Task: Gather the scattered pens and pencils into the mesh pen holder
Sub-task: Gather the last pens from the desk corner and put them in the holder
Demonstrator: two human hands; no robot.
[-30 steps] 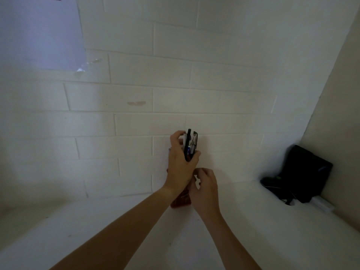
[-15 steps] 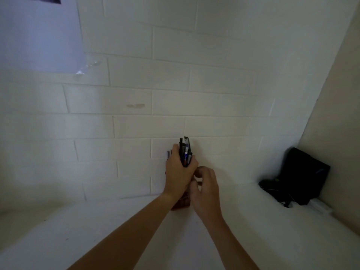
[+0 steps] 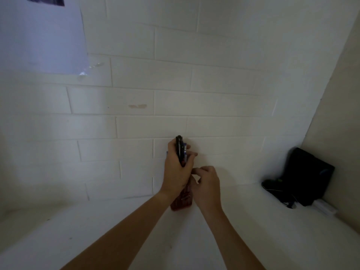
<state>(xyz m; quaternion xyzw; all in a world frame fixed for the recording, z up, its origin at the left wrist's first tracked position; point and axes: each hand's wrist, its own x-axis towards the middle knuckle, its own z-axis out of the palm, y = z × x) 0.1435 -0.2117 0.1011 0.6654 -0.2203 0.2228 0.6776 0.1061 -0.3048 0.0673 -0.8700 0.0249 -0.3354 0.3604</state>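
My left hand [image 3: 176, 172] is shut around a bunch of dark pens [image 3: 180, 150], held upright with their tops sticking out above my fist. Directly below them a reddish-brown pen holder [image 3: 181, 201] stands on the white table [image 3: 97, 230] close to the wall, mostly hidden behind both hands. My right hand [image 3: 207, 184] is beside the holder's upper right side with fingers curled and pinched near its rim. Whether my right hand grips the holder I cannot tell.
A white brick wall [image 3: 175, 94] rises right behind the holder. A black pouch [image 3: 307, 176] with cords leans in the right corner, next to a small white box [image 3: 324, 208]. A sheet of paper [image 3: 39, 34] hangs on the wall at upper left.
My left hand has lowered the bunch of pens slightly toward the holder. My right hand has stayed beside the holder's rim.
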